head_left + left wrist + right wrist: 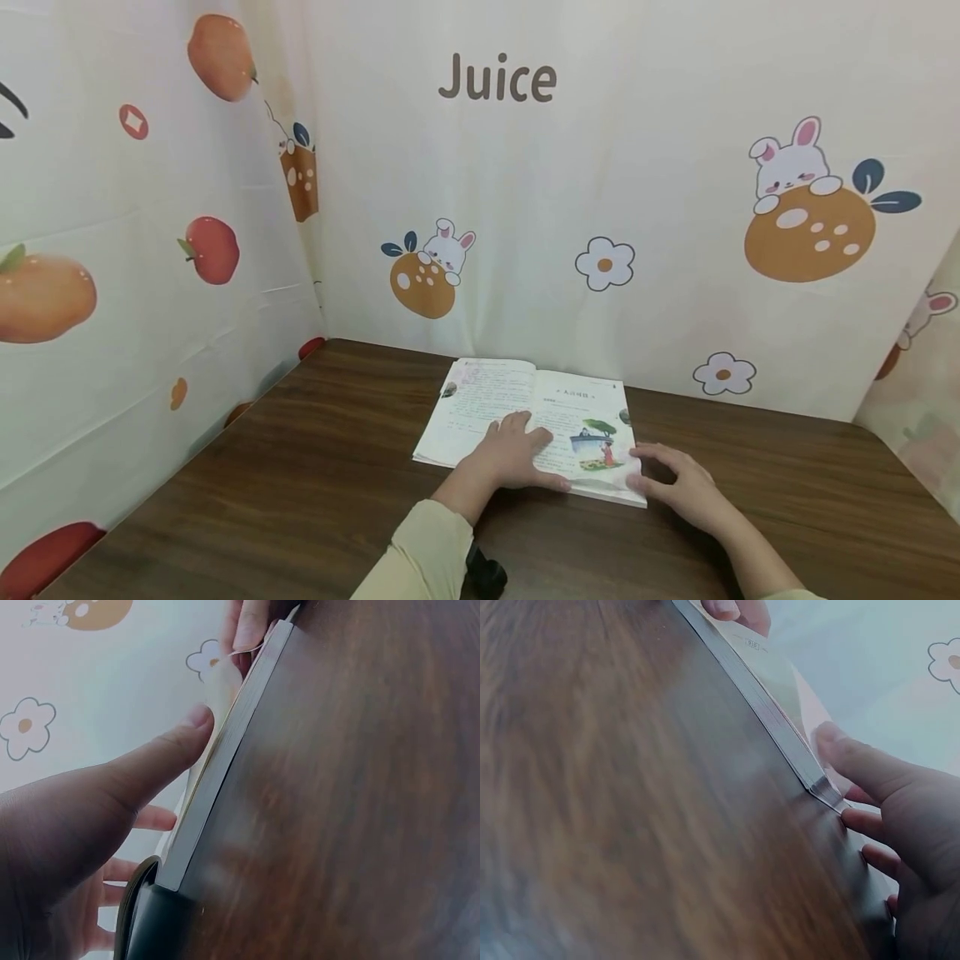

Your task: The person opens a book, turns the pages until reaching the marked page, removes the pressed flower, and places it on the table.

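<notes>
An open book [487, 400] lies on the wooden table, with text on both pages and a coloured picture of a tree and a figure on the right one. My left hand [512, 454] rests spread over the lower middle of the book, thumb along its near edge. In the left wrist view that thumb [176, 754] lies on the page beside the thick stack of pages. At the lower right corner is my right hand [678, 487], its thumb [855, 754] touching the page edge, its other fingers loosely bent beside the corner.
The brown wooden table [247, 492] extends around the book. Behind it hangs a pale curtain [525, 183] printed with rabbits, fruit and flowers, and another printed curtain [150, 292] borders the left side. A small black object [486, 575] shows beside the left sleeve.
</notes>
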Motion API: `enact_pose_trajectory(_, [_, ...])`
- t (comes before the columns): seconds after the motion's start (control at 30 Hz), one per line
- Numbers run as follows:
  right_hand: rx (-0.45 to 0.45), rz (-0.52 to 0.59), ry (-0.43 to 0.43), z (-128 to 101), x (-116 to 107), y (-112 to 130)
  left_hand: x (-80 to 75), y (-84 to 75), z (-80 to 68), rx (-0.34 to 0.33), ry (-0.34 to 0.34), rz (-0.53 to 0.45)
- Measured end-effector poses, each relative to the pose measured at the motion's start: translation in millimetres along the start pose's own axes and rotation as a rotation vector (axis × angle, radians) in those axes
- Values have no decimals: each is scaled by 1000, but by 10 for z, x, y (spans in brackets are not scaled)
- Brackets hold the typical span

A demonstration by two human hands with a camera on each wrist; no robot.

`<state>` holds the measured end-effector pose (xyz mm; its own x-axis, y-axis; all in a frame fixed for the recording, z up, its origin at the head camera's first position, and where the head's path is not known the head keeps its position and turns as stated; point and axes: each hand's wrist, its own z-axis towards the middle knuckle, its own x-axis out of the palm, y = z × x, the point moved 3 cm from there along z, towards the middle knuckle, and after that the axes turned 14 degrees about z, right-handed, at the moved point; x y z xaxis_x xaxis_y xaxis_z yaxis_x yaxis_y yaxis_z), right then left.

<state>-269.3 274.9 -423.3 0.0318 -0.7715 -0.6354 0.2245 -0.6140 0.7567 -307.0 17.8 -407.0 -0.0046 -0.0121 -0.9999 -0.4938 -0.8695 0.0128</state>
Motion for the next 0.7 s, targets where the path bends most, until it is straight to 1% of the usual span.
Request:
enact_pose_trajectory(0.1, [22,-6,-3,5,10,9,1,-2,0,-1,-4,34])
enact_pose_trajectory(0.2, [41,-12,-10,12,16,16,-8,-5,8,4,-23,80])
enact_pose_trajectory(0.3, [41,-17,-10,14,18,25,-28,-24,14,27,-53,92])
enact_pose_trajectory(0.37, [39,-18,-12,13,17,30,-39,-54,20,67,-83,85])
enact_pose_trajectory(0.43, [34,-15,-13,13,14,31,-47,-103,31,131,-126,71])
enact_pose_trajectory(0.53, [13,-3,-25,13,3,39,-47,-218,53,229,-191,82])
enact_pose_trajectory(0.57, [4,5,-29,12,0,44,-48,-264,58,252,-210,91])
enact_pose_trajectory(0.63, [-6,26,-32,7,-4,52,-46,-360,66,264,-230,117])
enact_pose_trajectory(0.7, [-3,43,-30,-2,-4,57,-40,-455,74,244,-245,148])
